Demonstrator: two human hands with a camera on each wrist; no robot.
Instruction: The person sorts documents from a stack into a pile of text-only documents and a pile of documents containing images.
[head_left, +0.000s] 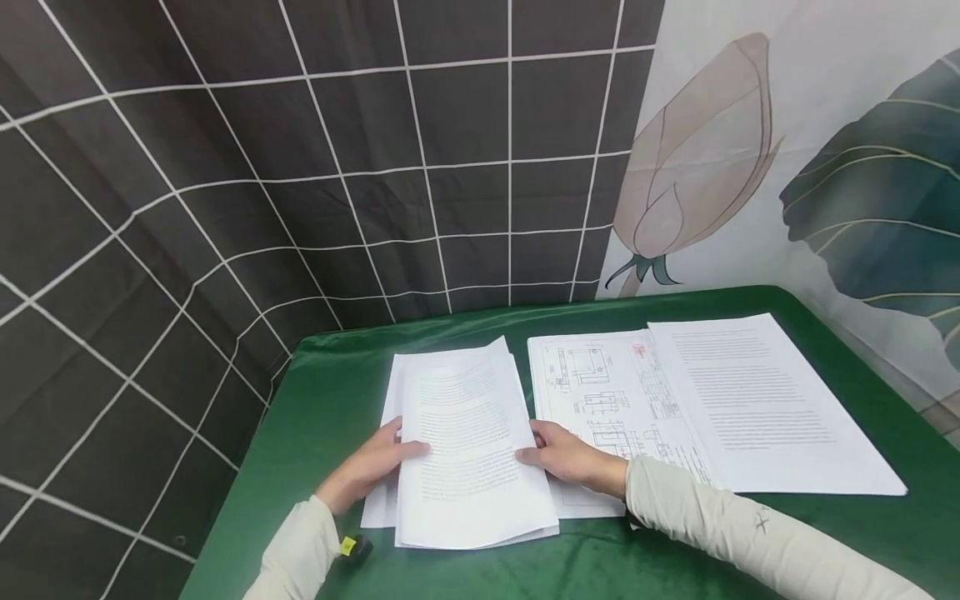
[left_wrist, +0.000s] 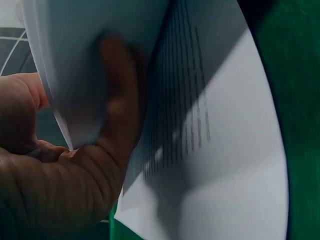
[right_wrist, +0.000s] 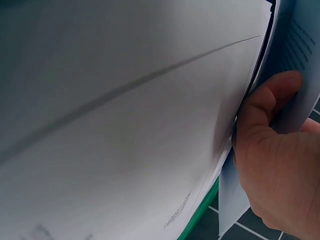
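Several printed sheets of paper (head_left: 468, 433) are held upright-side toward me over the middle of the table, lifted at a tilt. My left hand (head_left: 375, 462) grips their left edge, thumb on the printed face and fingers behind. On the right edge my right hand (head_left: 566, 457) pinches the same sheets, its thumb in front. Under them, other papers (head_left: 381, 510) show along the left side. In the left wrist view, a printed page (left_wrist: 240, 130) lies below the held sheets. The right wrist view has my right hand (right_wrist: 277, 160) bent around the sheets' edge.
To the right lies a technical drawing (head_left: 581, 400), partly covered by my right forearm. Overlapping it is a stack of text pages (head_left: 757, 400). A small dark object with a yellow label (head_left: 351, 547) is beside my left wrist. Green cloth (head_left: 330, 400) covers the table; curtains hang behind.
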